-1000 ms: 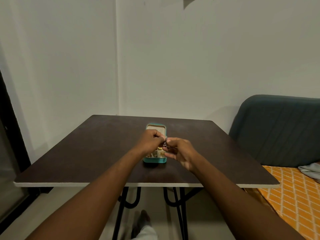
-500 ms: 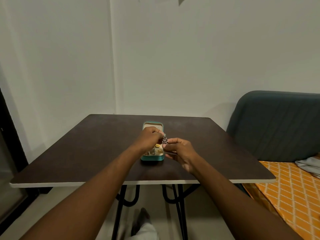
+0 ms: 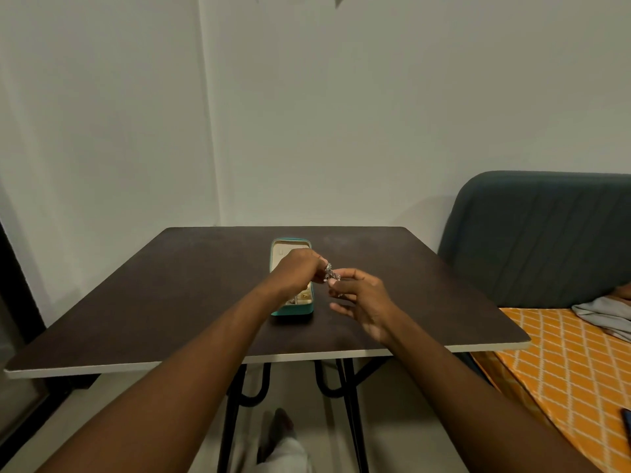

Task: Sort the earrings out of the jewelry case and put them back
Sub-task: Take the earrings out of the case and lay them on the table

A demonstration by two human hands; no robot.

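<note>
Earring [image 3: 332, 273] pinched between both hands over the open case

Change since half a second back is small. My feed shows the right hand [image 3: 363, 302] with its lower three fingers now fanned out and loose, where they were tucked in before. Its thumb and forefinger have kept their pinch on the silver piece. The left hand [image 3: 295, 273] has not shifted: fingers curled, fingertips gripping the same earring from the other side. The piece still hangs in the air above the right edge of the jewelry case [image 3: 293, 310], clear of it.

By count, I see one earring in the hands and one teal case on the dark surface [image 3: 170, 295]. The case's lid [image 3: 283, 247] is laid back toward the wall. One foot [image 3: 278, 428] shows under the surface. To the right are one dark sofa back [image 3: 546, 240], one orange patterned cover [image 3: 563, 370] and one grey cloth [image 3: 601, 317].

The left hand and wrist cover most of the case's inside. Only the near compartments show, with some gold-coloured bits too small for me to count. The earring's shape is a blurred glittering cluster. The cloth is cut off by the frame edge.
</note>
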